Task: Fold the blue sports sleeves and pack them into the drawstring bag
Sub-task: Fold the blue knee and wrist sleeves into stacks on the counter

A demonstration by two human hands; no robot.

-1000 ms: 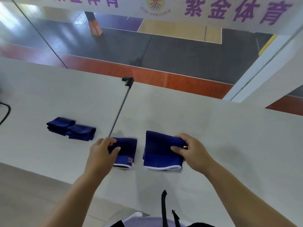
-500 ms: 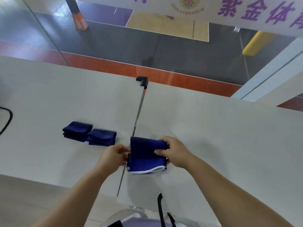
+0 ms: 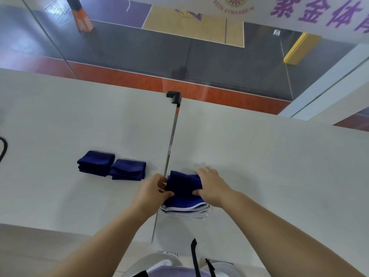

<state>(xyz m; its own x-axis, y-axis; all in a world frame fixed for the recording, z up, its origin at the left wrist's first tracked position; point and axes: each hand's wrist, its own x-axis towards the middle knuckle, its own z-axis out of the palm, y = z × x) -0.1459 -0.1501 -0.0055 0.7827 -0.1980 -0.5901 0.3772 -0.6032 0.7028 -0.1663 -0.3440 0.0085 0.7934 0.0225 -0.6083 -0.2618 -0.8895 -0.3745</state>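
Two pale tables (image 3: 79,120) abut along a metal seam (image 3: 172,136) capped by a black corner guard (image 3: 174,97). A stacked blue sleeve pile (image 3: 183,188) lies at the grip; two folded sleeves (image 3: 111,166) lie left of it; a black cable (image 3: 3,148) sits far left.

Stacked blue sleeves (image 3: 184,189) with white hems — lying at the table seam; two folded sleeves (image 3: 111,165) at nine o'clock, touching.

Bright, even daylight; soft, faint shadows lie on the pale grey tabletop (image 3: 259,156). White glare streaks the glossy dark court floor (image 3: 139,48) at upper left. Wide-angle distortion bends the frame edges; slight motion blur softens detail.
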